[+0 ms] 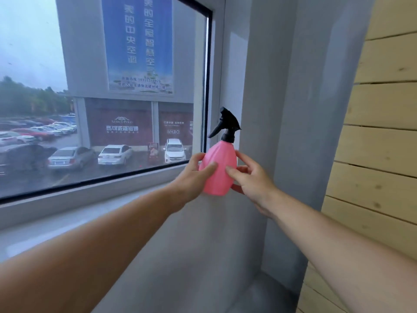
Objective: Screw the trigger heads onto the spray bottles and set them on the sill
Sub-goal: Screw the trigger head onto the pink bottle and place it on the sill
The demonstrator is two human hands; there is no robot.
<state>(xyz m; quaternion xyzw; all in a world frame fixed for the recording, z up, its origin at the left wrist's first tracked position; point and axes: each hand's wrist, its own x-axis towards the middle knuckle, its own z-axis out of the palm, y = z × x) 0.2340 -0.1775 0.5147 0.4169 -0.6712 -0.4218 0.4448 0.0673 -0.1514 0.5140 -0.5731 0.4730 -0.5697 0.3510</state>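
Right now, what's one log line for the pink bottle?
pink spray bottle: upright, black trigger head on | left hand: holds it | right hand: holds it | set down: unclear

The base of the pink plastic spray bottle (220,168) meets the grey window sill (90,208) too indistinctly to tell whether it rests there or hangs just above. The left hand (191,175) covers the bottle's flank at 9 o'clock. Some fingers (242,170) of the right hand (255,184) vanish behind it at 3 o'clock. Both forearms are cut off at 6 o'clock. The blue banner (137,41) outside is cut at 12 o'clock, its small print blurred.
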